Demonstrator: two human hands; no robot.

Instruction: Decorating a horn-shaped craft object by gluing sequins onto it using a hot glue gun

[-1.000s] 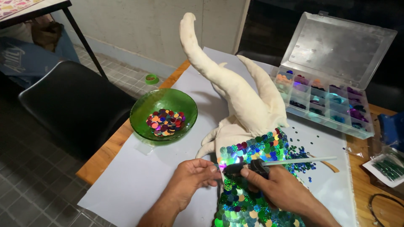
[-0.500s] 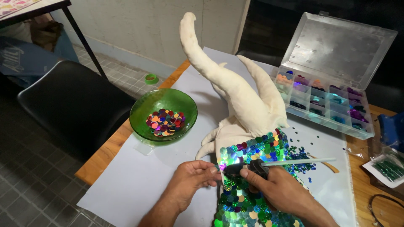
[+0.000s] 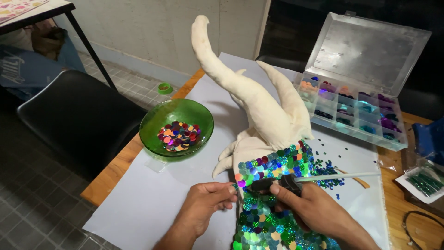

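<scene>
Head view: right hand [image 3: 314,208] has its fingers clenched around a black glue gun [image 3: 277,183], white glue stick [image 3: 342,176] projecting from its rear toward the right edge of the surface [image 3: 115,169]. Nozzle touches the sequined part of a cream fabric figure [image 3: 263,115] lying on white paper [image 3: 152,203] near the front edge. Left hand [image 3: 203,208], fingers pinched together, touches the sequins [image 3: 268,227] beside the nozzle. Green glass bowl [image 3: 152,118] of loose sequins near left edge; open clear compartment box [image 3: 356,111] at the far right corner.
</scene>
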